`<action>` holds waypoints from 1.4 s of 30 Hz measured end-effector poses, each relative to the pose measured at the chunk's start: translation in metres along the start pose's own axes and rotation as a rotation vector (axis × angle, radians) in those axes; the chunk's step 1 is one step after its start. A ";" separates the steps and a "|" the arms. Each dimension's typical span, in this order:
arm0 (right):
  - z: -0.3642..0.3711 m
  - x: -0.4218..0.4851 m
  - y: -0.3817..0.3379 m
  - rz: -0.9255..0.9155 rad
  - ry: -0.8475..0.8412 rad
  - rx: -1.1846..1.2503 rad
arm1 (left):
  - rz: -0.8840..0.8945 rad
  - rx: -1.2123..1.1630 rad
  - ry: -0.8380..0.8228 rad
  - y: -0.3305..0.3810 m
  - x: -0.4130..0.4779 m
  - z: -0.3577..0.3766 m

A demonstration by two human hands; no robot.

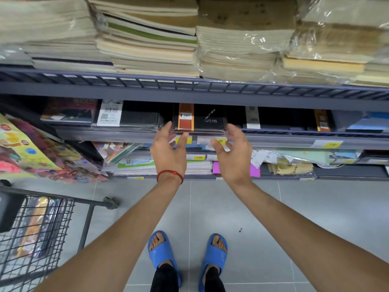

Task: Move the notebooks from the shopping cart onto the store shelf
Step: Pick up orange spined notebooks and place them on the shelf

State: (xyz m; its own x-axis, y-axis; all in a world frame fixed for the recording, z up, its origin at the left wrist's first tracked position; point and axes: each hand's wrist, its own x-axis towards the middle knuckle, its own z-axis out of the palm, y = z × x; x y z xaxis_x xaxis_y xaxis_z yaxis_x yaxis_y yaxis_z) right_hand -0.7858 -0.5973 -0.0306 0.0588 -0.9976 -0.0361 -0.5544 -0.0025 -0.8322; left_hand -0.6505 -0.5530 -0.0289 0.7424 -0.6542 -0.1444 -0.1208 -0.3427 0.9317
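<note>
A black notebook with an orange band [200,120] lies flat on the middle store shelf [273,138], at its front edge. My left hand [168,150] hovers just below its left corner, fingers spread, a red string around the wrist. On the other side, my right hand [233,153] is also open, just under the notebook's right corner. Neither hand holds anything. The wire shopping cart [35,234] stands at the lower left with plastic-wrapped notebooks [34,226] inside.
More black notebooks [139,119] sit left of the placed one. Stacks of pale notebooks [147,39] fill the top shelf. Lower shelves hold coloured paper goods and yellow price tags. Colourful packs [31,152] hang at left. Grey tiled floor and blue sandals lie below.
</note>
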 end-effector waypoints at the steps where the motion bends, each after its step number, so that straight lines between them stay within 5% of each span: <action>1: -0.003 -0.008 -0.002 -0.003 0.019 -0.059 | -0.014 0.003 0.002 0.003 -0.006 -0.003; 6: -0.026 -0.056 -0.029 -0.029 0.001 -0.359 | 0.050 0.141 -0.091 0.004 -0.048 -0.033; 15: -0.062 -0.135 -0.089 -0.365 -0.101 -0.740 | 0.463 0.950 -0.434 0.025 -0.102 -0.133; 27: -0.113 -0.242 -0.114 -0.488 -0.213 -0.818 | 0.578 1.163 -0.214 0.040 -0.221 -0.231; 42: -0.084 -0.379 -0.163 -0.725 -0.363 -0.826 | 0.400 1.208 -0.064 0.008 -0.305 -0.386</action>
State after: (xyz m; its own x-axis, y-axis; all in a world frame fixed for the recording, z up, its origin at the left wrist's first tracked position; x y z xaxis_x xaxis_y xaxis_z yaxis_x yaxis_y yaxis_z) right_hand -0.7875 -0.2245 0.1653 0.7459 -0.6652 0.0341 -0.6586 -0.7441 -0.1121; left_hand -0.6240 -0.0960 0.1512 0.4866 -0.8732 0.0277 -0.8736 -0.4861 0.0239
